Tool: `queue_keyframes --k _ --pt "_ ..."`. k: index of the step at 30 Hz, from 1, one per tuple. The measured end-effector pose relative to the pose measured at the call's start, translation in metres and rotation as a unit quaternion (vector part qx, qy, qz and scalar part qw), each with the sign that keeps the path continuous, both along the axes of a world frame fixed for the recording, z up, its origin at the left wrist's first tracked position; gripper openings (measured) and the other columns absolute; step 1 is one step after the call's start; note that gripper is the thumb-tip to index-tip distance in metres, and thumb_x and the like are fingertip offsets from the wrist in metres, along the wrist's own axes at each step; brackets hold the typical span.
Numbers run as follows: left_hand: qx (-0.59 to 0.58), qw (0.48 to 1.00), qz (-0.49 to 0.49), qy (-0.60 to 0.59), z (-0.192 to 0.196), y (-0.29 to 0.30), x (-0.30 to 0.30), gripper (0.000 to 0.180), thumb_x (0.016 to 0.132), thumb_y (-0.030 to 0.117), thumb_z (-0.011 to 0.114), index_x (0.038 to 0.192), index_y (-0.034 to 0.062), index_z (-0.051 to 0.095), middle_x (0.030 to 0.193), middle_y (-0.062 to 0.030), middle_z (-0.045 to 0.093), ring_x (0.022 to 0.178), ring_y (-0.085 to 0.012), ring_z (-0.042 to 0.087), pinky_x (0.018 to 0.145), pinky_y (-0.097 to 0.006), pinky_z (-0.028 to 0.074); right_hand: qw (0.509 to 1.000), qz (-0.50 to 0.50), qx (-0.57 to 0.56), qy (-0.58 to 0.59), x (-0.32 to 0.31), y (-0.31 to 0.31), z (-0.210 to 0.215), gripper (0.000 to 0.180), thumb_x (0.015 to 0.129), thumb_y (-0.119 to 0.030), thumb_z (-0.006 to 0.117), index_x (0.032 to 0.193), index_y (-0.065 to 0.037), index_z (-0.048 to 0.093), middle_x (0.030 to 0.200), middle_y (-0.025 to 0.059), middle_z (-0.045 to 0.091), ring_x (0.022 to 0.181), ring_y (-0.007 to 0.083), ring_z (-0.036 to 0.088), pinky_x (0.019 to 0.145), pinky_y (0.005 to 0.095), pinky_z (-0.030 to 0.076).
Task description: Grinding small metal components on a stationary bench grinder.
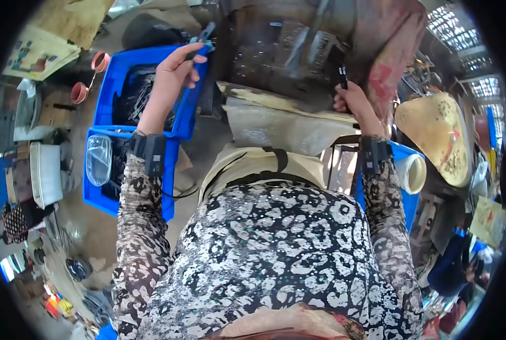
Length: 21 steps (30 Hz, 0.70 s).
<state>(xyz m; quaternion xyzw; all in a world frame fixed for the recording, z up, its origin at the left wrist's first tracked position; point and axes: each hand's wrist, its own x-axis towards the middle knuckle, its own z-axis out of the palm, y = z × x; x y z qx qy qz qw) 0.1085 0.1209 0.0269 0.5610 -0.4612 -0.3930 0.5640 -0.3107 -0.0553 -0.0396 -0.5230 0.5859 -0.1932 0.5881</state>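
Observation:
My left hand (179, 68) is raised over the far edge of a blue bin (103, 93), index finger stretched and the others curled. A small dark thing shows between its fingers, too unclear to name. Just beyond the fingertip is a thin grey-blue strip (208, 31); I cannot tell whether it is held. My right hand (356, 105) is closed around a slim black tool (342, 73) pointing away from me over the dark, wet-looking work surface (253, 56); the tool's tip is lost against it. Many thin dark pieces (142, 93) lie in the bin.
A second blue bin (131, 212) with a clear plastic container (99, 160) adjoins the first. Pale sheeting (275, 127) covers the work surface's near edge. A blue container (403, 152) with a cream-coloured tube (414, 173) stands right, beside a spotted yellowish board (437, 133).

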Motion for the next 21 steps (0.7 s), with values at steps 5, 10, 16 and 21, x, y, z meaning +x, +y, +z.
queue_keyframes --k 5,10,16,21 --pt "-0.017 0.995 -0.045 -0.089 -0.013 -0.057 -0.065 0.033 0.088 -0.005 0.044 0.105 0.0087 0.068 0.094 -0.0041 0.068 0.067 -0.0095 0.057 0.058 -0.024 0.048 0.999 0.016 0.037 -0.028 0.009 0.006 0.011 0.01 0.091 -0.016 0.059 0.094 -0.009 0.052 0.068 0.0007 0.054 0.052 0.0115 0.052 0.045 0.026 0.043" --pt "-0.125 0.948 -0.038 -0.291 -0.049 -0.089 -0.11 0.024 0.084 0.001 0.051 0.101 0.0067 0.067 0.088 -0.008 0.065 0.075 -0.0196 0.062 0.066 -0.03 0.05 0.997 0.028 -0.009 -0.065 0.004 0.008 0.017 0.01 0.091 -0.016 0.059 0.095 -0.009 0.053 0.068 -0.0014 0.053 0.05 0.008 0.048 0.042 0.0246 0.038" --pt "0.052 0.888 -0.007 -0.458 -0.052 -0.08 -0.123 0.017 0.083 0.011 0.052 0.092 0.0065 0.066 0.093 -0.0163 0.065 0.089 -0.0342 0.062 0.079 -0.044 0.05 0.998 0.042 -0.041 0.015 0.009 0.005 0.017 0.011 0.089 -0.019 0.062 0.094 -0.01 0.058 0.065 -0.0053 0.049 0.048 0.004 0.039 0.038 0.0231 0.027" --pt "0.109 0.858 -0.026 -0.502 -0.041 -0.077 -0.129 0.019 0.082 0.013 0.051 0.089 0.0068 0.068 0.094 -0.0171 0.066 0.091 -0.0363 0.063 0.079 -0.047 0.05 0.977 -0.028 -0.207 0.051 0.026 0.0 0.028 0.016 0.087 -0.025 0.064 0.088 -0.009 0.062 0.061 -0.0067 0.048 0.048 0.0051 0.04 0.041 0.0232 0.03"
